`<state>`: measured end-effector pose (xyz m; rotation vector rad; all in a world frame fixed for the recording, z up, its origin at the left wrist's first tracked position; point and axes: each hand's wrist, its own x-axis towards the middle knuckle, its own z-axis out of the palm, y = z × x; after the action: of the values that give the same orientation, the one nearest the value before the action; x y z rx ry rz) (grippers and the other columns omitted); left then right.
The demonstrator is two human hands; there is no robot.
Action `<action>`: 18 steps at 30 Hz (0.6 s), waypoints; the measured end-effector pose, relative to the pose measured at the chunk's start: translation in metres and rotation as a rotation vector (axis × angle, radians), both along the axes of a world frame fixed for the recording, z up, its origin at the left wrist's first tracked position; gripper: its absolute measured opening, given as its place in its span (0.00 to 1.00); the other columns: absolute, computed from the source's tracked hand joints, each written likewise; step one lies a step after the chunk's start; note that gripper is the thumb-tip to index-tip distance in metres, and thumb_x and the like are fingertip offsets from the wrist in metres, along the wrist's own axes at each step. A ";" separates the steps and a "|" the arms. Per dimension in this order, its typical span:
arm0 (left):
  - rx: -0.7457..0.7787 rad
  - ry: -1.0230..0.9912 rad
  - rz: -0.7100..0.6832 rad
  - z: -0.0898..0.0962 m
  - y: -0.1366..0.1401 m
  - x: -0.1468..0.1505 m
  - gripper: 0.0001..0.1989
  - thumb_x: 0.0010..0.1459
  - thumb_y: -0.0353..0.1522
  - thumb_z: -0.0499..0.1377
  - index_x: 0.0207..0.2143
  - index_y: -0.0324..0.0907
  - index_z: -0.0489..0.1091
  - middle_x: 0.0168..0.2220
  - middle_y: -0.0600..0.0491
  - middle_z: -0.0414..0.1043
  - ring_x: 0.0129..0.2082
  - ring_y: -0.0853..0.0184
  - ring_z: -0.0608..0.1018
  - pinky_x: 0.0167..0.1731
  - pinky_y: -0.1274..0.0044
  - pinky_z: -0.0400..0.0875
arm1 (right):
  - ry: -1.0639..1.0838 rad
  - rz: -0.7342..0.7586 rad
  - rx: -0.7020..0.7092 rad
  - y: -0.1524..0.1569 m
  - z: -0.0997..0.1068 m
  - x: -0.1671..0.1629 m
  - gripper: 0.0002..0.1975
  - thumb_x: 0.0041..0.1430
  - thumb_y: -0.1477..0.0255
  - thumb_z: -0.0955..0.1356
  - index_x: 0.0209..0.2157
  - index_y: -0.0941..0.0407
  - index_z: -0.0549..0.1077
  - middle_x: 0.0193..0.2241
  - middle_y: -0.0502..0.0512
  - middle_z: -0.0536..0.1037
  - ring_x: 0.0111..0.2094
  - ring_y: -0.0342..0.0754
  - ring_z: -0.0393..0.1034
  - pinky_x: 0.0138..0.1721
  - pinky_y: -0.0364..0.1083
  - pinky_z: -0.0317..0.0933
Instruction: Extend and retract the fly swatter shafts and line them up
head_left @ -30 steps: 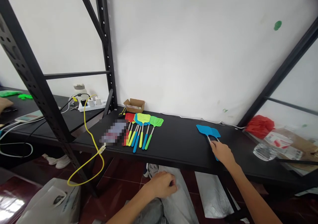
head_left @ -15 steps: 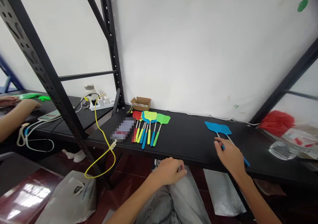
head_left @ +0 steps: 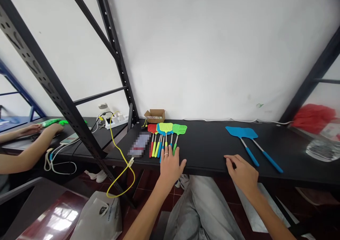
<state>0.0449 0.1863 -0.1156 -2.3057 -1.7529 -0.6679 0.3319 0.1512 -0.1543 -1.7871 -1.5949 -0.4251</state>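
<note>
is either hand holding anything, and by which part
Nothing appears held: the right hand is empty, and the left hand is open at the swatter handles; contact is unclear.

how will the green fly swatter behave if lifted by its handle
The green fly swatter is probably light, given its slim shaft and flat head. That head looks thin, so it may flex a little while the straight shaft stays fairly stiff. Its broad head should keep it from rolling.
</note>
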 end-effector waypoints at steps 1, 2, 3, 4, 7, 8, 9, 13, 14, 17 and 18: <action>0.011 0.017 0.008 -0.002 0.000 0.001 0.26 0.62 0.42 0.55 0.58 0.39 0.65 0.60 0.37 0.64 0.63 0.46 0.63 0.61 0.54 0.53 | -0.001 -0.005 0.005 0.000 0.000 0.000 0.15 0.66 0.66 0.61 0.40 0.50 0.79 0.36 0.50 0.79 0.32 0.44 0.71 0.23 0.42 0.49; 0.028 0.028 0.008 -0.004 0.000 0.002 0.24 0.62 0.41 0.54 0.57 0.39 0.67 0.59 0.38 0.66 0.62 0.47 0.63 0.62 0.54 0.52 | -0.002 -0.006 0.009 0.001 -0.001 -0.001 0.15 0.66 0.66 0.61 0.40 0.50 0.79 0.36 0.50 0.79 0.32 0.44 0.71 0.23 0.43 0.48; 0.046 0.032 0.002 -0.004 -0.001 0.003 0.22 0.63 0.40 0.54 0.56 0.39 0.68 0.57 0.38 0.67 0.62 0.47 0.64 0.62 0.54 0.51 | -0.001 -0.004 0.012 0.002 -0.002 -0.001 0.15 0.66 0.66 0.61 0.40 0.50 0.79 0.36 0.50 0.79 0.32 0.44 0.71 0.23 0.43 0.48; 0.060 0.032 -0.005 -0.003 -0.001 0.004 0.20 0.63 0.38 0.54 0.54 0.40 0.70 0.56 0.40 0.69 0.60 0.48 0.66 0.62 0.54 0.52 | 0.003 -0.001 0.015 0.002 -0.003 -0.001 0.15 0.66 0.66 0.61 0.40 0.50 0.79 0.35 0.50 0.79 0.31 0.44 0.71 0.23 0.43 0.48; 0.069 0.027 -0.039 0.000 -0.003 0.007 0.14 0.62 0.31 0.53 0.47 0.44 0.74 0.50 0.46 0.72 0.53 0.54 0.72 0.62 0.55 0.54 | 0.020 0.010 0.026 0.003 -0.005 -0.001 0.15 0.66 0.66 0.60 0.39 0.51 0.79 0.34 0.50 0.79 0.30 0.44 0.70 0.23 0.42 0.48; 0.066 0.024 -0.045 0.001 -0.004 0.007 0.13 0.62 0.29 0.53 0.44 0.45 0.75 0.48 0.47 0.72 0.51 0.56 0.73 0.62 0.56 0.54 | 0.027 0.013 0.028 0.003 -0.005 -0.001 0.16 0.66 0.66 0.60 0.39 0.51 0.79 0.34 0.50 0.79 0.30 0.44 0.70 0.23 0.42 0.48; 0.066 0.022 -0.049 0.002 -0.004 0.007 0.14 0.61 0.27 0.52 0.42 0.46 0.76 0.47 0.48 0.72 0.49 0.57 0.73 0.61 0.56 0.55 | 0.033 0.015 0.029 0.003 -0.005 -0.001 0.16 0.67 0.65 0.60 0.39 0.51 0.79 0.34 0.51 0.79 0.29 0.44 0.70 0.23 0.43 0.48; 0.081 0.021 -0.054 0.004 -0.006 0.007 0.14 0.58 0.24 0.52 0.38 0.45 0.76 0.44 0.50 0.72 0.47 0.58 0.73 0.60 0.59 0.56 | 0.040 0.016 0.022 0.003 -0.004 -0.001 0.16 0.66 0.66 0.60 0.39 0.52 0.79 0.34 0.52 0.79 0.30 0.45 0.70 0.23 0.43 0.48; 0.080 0.026 -0.049 0.005 -0.006 0.007 0.15 0.58 0.24 0.52 0.39 0.45 0.76 0.44 0.49 0.72 0.46 0.58 0.73 0.59 0.60 0.58 | 0.039 0.014 0.022 0.003 -0.004 -0.001 0.16 0.66 0.66 0.60 0.39 0.51 0.79 0.34 0.52 0.79 0.30 0.45 0.71 0.23 0.43 0.48; 0.057 0.049 -0.005 0.008 -0.004 0.005 0.17 0.57 0.24 0.53 0.45 0.43 0.74 0.42 0.48 0.72 0.44 0.57 0.73 0.49 0.64 0.65 | 0.035 0.010 0.026 0.003 -0.003 -0.002 0.15 0.66 0.66 0.60 0.39 0.51 0.79 0.34 0.51 0.79 0.31 0.45 0.71 0.24 0.43 0.49; 0.046 0.057 0.010 0.008 -0.003 0.005 0.17 0.57 0.25 0.53 0.47 0.43 0.73 0.41 0.47 0.72 0.44 0.57 0.73 0.45 0.66 0.66 | 0.035 0.007 0.028 0.003 -0.003 -0.002 0.15 0.66 0.66 0.60 0.39 0.51 0.79 0.34 0.51 0.79 0.31 0.45 0.71 0.24 0.43 0.49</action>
<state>0.0499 0.1833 -0.1079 -2.2614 -1.7048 -0.6277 0.3298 0.1538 -0.1570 -1.7582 -1.5633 -0.4096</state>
